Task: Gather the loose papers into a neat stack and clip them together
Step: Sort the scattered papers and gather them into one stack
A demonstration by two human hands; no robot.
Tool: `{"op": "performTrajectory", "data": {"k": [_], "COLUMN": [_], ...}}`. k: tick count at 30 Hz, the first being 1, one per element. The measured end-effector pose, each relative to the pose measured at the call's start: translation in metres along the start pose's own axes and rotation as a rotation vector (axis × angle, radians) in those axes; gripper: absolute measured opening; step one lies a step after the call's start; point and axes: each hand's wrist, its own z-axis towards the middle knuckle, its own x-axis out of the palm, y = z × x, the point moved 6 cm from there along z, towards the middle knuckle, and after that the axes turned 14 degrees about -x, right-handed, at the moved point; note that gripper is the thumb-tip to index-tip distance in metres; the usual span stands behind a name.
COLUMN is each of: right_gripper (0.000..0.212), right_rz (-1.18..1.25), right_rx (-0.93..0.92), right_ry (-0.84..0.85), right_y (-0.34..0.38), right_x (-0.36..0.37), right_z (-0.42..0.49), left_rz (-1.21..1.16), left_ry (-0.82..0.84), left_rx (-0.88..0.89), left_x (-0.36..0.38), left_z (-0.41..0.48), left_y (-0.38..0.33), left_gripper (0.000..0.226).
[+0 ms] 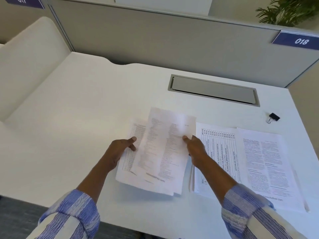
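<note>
1. i count two hands. the left hand (pixel 120 150) pinches the left edge of a loose bundle of papers (pixel 164 149), thumb on top. the right hand (pixel 196 150) pinches the right edge the same way.
2. the bundle shows at least two sheets, fanned askew. it is held just over the desk (pixel 77 109), in front of the person.
3. two more printed sheets lie flat just right of the bundle. a table sheet (pixel 222 152) carries rows of numbers, and a text sheet (pixel 269 163) overlaps its right side. more edges peek out beneath; i cannot tell how many.
4. one black binder clip (pixel 273 117) sits alone on the desk, beyond the text sheet.
5. writing i can read: a blue tag (pixel 301 41) says "018", and a second tag (pixel 21 0) at top left says "017". the page footers end in ".com"; the rest is too blurred.
6. the desk is white with one grey cable flap (pixel 213 89). a grey partition (pixel 155 37) stands behind it, with a plant (pixel 290 9) at top right. the sleeves (pixel 72 213) are striped blue and white.
</note>
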Motion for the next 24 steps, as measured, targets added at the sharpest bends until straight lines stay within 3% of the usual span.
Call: {"op": "performTrajectory", "data": {"k": [5, 9, 16, 22, 24], "right_gripper": [0.028, 0.02, 0.019, 0.021, 0.022], "right_rz": [0.165, 0.275, 0.174, 0.16, 0.147], "right_rx": [0.103, 0.12, 0.063, 0.053, 0.048], "right_ry": [0.014, 0.037, -0.004, -0.028, -0.022], "right_y": [-0.006, -0.005, -0.006, -0.011, -0.01], "right_x": [0.015, 0.028, 0.03, 0.032, 0.033], "right_z": [0.001, -0.005, -0.016, -0.023, -0.024], "left_rz": [0.083, 0.008, -0.135, 0.068, 0.08], "left_ry": [0.069, 0.108, 0.058, -0.065, -0.079], "left_rx": [0.069, 0.164, 0.166, -0.035, -0.06], "left_x": [0.014, 0.025, 0.038, 0.037, 0.035], "left_z": [-0.013, -0.024, -0.03, -0.021, -0.017], "left_y": [-0.002, -0.013, -0.031, -0.021, -0.016], "left_gripper": [0.053, 0.063, 0.03, 0.099, 0.089]}}
